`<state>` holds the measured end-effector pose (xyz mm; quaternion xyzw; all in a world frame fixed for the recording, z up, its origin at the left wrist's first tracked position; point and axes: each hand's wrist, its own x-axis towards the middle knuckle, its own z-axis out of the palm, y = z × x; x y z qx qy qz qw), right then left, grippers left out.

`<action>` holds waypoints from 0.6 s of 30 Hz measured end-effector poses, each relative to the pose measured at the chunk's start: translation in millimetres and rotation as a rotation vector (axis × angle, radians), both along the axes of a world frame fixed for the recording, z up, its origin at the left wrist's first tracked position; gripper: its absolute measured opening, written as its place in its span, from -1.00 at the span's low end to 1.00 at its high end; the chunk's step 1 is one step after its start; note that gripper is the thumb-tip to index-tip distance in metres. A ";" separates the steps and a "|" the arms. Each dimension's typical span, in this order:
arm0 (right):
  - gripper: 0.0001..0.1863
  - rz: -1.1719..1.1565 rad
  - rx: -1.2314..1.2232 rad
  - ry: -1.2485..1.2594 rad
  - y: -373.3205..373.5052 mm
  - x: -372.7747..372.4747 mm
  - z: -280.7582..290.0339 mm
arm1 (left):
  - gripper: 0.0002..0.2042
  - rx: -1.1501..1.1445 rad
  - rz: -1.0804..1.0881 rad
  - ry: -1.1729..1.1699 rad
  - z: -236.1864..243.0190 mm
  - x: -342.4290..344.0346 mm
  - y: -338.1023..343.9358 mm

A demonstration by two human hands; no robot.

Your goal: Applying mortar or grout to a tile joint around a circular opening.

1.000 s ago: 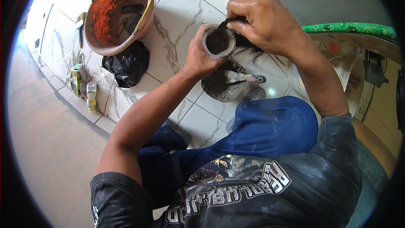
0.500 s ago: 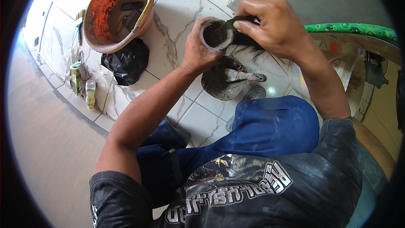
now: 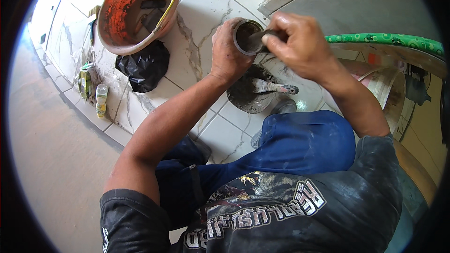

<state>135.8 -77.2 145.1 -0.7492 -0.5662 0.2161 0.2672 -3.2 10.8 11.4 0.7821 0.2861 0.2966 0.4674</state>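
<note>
In the head view, the cup (image 3: 240, 49) could slip or tip if the dark tool (image 3: 265, 34) pressed hard against its wall. The left hand (image 3: 227, 50) curls snugly round it, mouth upward, beyond the bowl (image 3: 241, 105); the right hand (image 3: 297, 37), knuckles up, pinches the tool, its end seemingly inside.

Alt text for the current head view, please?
A person's left hand grips a cup while the right hand holds a dark tool at its mouth. Below, a putty knife rests on grey mix; an orange-stained bucket sits upper left.
</note>
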 end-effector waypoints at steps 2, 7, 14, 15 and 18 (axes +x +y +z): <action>-0.83 -0.034 -0.001 -0.006 -0.1 7.7 14.1 | -0.41 0.052 -0.005 -0.061 -0.4 3.0 2.7; -0.83 0.115 -0.042 -0.121 3.9 8.9 -8.2 | -0.38 0.081 -0.038 -0.044 1.3 1.0 2.8; -0.86 0.153 -0.049 -0.271 6.5 6.4 -19.9 | -0.33 0.018 -0.148 -0.085 8.8 3.1 2.9; -0.87 0.221 -0.055 -0.266 7.6 6.3 -22.0 | -0.33 0.019 -0.149 -0.085 9.5 3.6 4.3; -0.89 0.163 0.012 -0.418 15.1 9.4 -10.1 | -0.31 -0.108 -0.244 -0.096 9.9 2.8 3.1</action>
